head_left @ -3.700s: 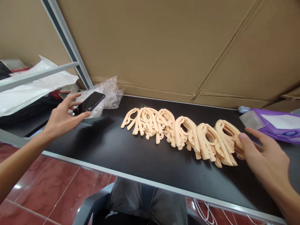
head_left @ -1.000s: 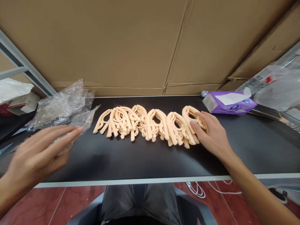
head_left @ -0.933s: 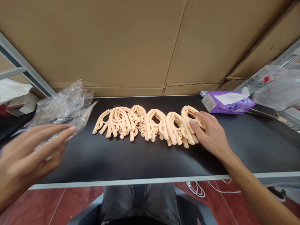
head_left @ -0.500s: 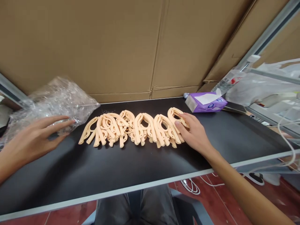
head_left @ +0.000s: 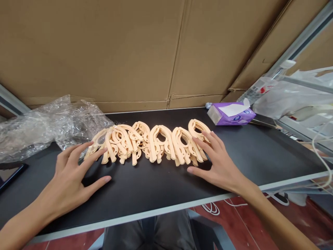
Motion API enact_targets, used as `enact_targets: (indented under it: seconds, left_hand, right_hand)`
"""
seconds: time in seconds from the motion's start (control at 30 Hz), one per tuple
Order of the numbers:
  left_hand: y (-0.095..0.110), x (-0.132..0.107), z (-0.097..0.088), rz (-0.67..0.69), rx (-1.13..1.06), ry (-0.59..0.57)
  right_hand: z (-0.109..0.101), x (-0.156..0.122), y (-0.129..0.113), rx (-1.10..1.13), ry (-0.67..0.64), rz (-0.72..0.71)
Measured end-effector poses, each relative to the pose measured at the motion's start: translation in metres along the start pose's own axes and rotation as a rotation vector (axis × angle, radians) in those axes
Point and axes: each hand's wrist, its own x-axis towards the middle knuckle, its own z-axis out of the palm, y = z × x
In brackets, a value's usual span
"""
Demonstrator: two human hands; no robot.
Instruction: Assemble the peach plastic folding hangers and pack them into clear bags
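Observation:
Several beige folded plastic clothes hangers (head_left: pixel 158 146) lie in a row of overlapping piles across the middle of the black table. My left hand (head_left: pixel 71 178) is open at the row's left end, its fingers spread and partly in front of the leftmost hangers. At the opposite end, my right hand (head_left: pixel 221 165) reaches over the rightmost hangers (head_left: pixel 197 128) with fingers apart; the fingertips look to be at their edge, though contact is hard to tell. Neither hand holds anything. Crumpled clear plastic wrap (head_left: pixel 78 119) lies behind my left hand, and its edge reaches the leftmost hangers.
A purple tissue pack (head_left: pixel 231 113) sits at the back right, near a clear plastic bottle (head_left: pixel 265 83). A dark phone (head_left: pixel 11 175) lies at the left. Cardboard (head_left: pixel 117 52) walls off the back, and a white cable (head_left: pixel 325 163) hangs at the right edge.
My left hand has moved right, from the plastic wrap to the hangers' left end. The wrap now lies flatter, and the phone shows. My right hand's thumb has shifted nearer the front edge.

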Motion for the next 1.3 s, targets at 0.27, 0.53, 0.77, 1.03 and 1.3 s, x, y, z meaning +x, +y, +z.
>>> enact_targets:
  seconds: [0.27, 0.53, 0.77, 1.03, 1.3]
  left_hand:
    - [-0.012, 0.026, 0.018, -0.019, -0.071, -0.084]
    - [-0.008, 0.062, 0.034, -0.067, -0.06, -0.092]
    - [-0.009, 0.089, 0.044, -0.137, -0.083, -0.088]
    - [-0.015, 0.061, 0.022, -0.104, -0.076, 0.025]
    - [-0.041, 0.028, 0.003, -0.157, -0.01, 0.016]
  right_hand:
    - [0.004, 0.013, -0.008, -0.071, -0.053, 0.006]
    - [0.011, 0.038, -0.003, -0.103, -0.085, 0.049]
    - [0.019, 0.065, 0.01, -0.044, -0.087, 0.05]
    - [0.018, 0.058, 0.012, -0.025, -0.099, 0.077]
    - [0.016, 0.055, 0.011, -0.03, -0.052, 0.061]
